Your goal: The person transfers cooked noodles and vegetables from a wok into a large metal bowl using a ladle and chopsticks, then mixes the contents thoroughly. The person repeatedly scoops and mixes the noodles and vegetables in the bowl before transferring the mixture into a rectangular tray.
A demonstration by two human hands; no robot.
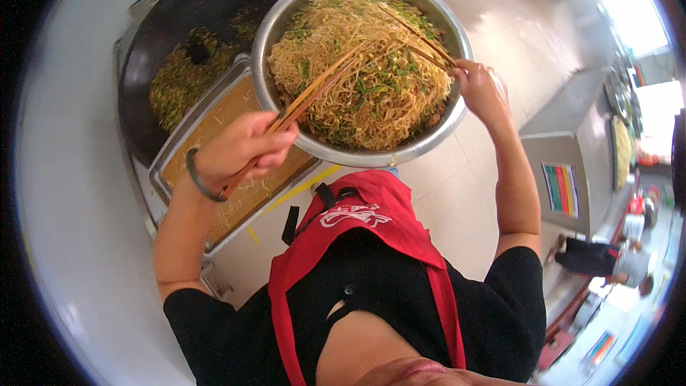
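Note:
A wide steel bowl (pixel 464 37) is heaped with noodles (pixel 332 27) mixed with chopped greens. My left hand (pixel 249 145) is closed around a pair of long chopsticks (pixel 311 97), whose tips reach into the middle of the noodles. On the bowl's right side my right hand (pixel 482 86) grips another pair of chopsticks (pixel 431 49), slanting up and left into the heap. Below and left of the bowl lies a metal-rimmed tray (pixel 230 217) with a brown, greasy bottom and loose noodle scraps, partly hidden by my left hand and forearm.
A large dark wok (pixel 155 37) holding chopped greens (pixel 179 83) stands at the left, against the tray and bowl. A steel counter (pixel 563 145) with a coloured chart is at the right. Beyond it, another person (pixel 605 262) is at the far right.

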